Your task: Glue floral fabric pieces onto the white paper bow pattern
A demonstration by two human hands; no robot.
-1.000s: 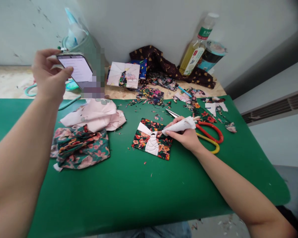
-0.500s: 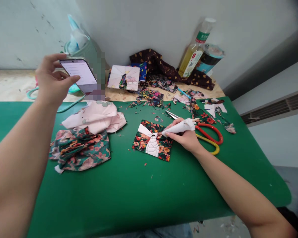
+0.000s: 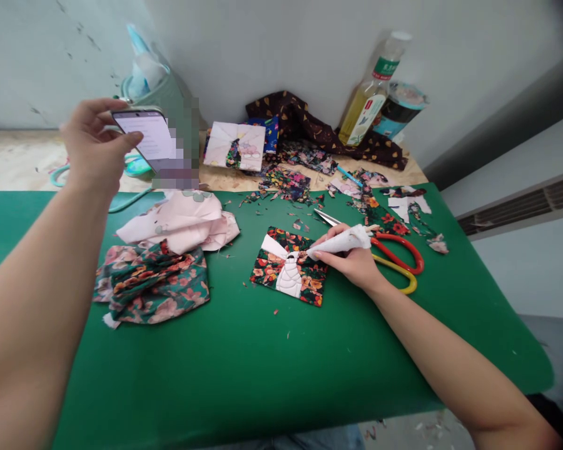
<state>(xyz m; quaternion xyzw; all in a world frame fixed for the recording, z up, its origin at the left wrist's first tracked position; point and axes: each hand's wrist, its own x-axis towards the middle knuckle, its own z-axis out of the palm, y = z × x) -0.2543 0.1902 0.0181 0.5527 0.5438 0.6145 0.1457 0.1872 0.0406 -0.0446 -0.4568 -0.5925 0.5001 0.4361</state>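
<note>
My left hand (image 3: 94, 147) is raised at the far left and holds a phone (image 3: 150, 139) with its lit screen facing me. My right hand (image 3: 354, 259) rests on the green mat (image 3: 244, 362) and grips a tool wrapped in white paper (image 3: 340, 242), its tip touching a small floral patchwork piece (image 3: 288, 270) with white sections. Red and yellow handled scissors (image 3: 394, 262) lie just behind my right hand.
Pink fabric (image 3: 182, 219) and green floral fabric (image 3: 152, 281) are piled at the left. Behind lie fabric scraps (image 3: 286, 181), a patchwork card (image 3: 234, 145), dark cloth (image 3: 304, 125), a bottle (image 3: 368, 97) and a can (image 3: 398, 106) against the wall.
My left hand and the phone have shifted slightly; the view moved a little. My right hand stays on the patchwork piece with the tool.
</note>
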